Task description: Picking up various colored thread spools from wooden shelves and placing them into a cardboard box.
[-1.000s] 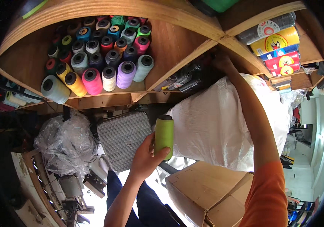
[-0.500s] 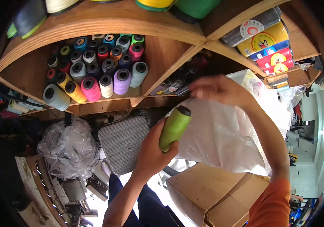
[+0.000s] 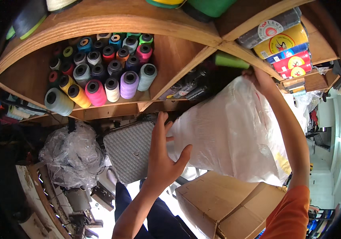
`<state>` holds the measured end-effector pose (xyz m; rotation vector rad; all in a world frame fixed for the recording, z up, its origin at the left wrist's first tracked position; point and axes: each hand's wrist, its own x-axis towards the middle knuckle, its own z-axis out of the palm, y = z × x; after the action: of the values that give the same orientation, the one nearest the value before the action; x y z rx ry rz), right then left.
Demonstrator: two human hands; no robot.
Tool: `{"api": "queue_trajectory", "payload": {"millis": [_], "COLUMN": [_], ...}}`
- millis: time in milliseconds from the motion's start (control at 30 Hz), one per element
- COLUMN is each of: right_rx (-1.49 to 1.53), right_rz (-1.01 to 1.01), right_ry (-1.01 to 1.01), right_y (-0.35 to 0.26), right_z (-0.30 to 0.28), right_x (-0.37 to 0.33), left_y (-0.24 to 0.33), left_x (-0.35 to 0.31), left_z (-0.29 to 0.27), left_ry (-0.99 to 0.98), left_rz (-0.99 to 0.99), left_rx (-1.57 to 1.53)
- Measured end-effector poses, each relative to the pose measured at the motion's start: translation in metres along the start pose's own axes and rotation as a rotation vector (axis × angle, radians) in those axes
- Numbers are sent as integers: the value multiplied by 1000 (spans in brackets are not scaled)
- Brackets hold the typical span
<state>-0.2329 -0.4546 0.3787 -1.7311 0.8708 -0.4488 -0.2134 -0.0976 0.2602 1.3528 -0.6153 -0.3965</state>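
Observation:
A lime-green spool of thread [image 3: 231,60], smeared by motion, is inside the dark shelf compartment at the upper right. My right hand [image 3: 258,78] reaches in there with its fingers closed at the spool's right end, partly lost in shadow. Below that hand bulges a large white plastic sack [image 3: 226,131]. My left hand [image 3: 163,153] hovers in front of the sack's left side, holding nothing, fingers and thumb spread. Black wrapped packs [image 3: 190,85] lie in the same compartment as the green spool.
Many coloured thread spools [image 3: 94,92] stand in the left compartment of the wooden shelf [image 3: 110,24]. Wrapped thread packs [image 3: 284,44] are stacked at the upper right. Below are a grey textured stool seat [image 3: 128,149], a cardboard box [image 3: 222,199] and a clear plastic bundle [image 3: 73,155].
The green spool has gone from my left hand to my right, up and rightward into the shelf compartment. My left hand has opened and stayed low.

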Motion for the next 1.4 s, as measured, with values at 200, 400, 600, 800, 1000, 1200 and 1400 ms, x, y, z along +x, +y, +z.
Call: {"api": "queue_trajectory", "payload": {"millis": [200,400,600,800,1000,1200,1400], "right_rx": [-864,-1586,-1573,-1606,-1525,-1311,-251], "right_rz": [83,-510,-444,-288,-549,-608,-601], "right_ry": [45,70,-73,-176,-116,-175,-307], "right_y": [37,32,42,30,69,97,103], "right_z": [-31,-48,-22,-1,-3,-8,-88], "right_x": [76,118,123,101,120,144,118], "left_y": [-21,-18,-27,-29,-36,-31,5], "left_x": [-13,-12,-2,-2,-1,-2,-12], "left_z": [-3,-11,-11,-12,-11,-13,-17], "left_ry": [-15,-20,17,14,28,40,-148], "left_rz": [-73,-91,-101,-85,-115,-102,-67], "left_rx": [19,8,25,8,6,27,67]}}
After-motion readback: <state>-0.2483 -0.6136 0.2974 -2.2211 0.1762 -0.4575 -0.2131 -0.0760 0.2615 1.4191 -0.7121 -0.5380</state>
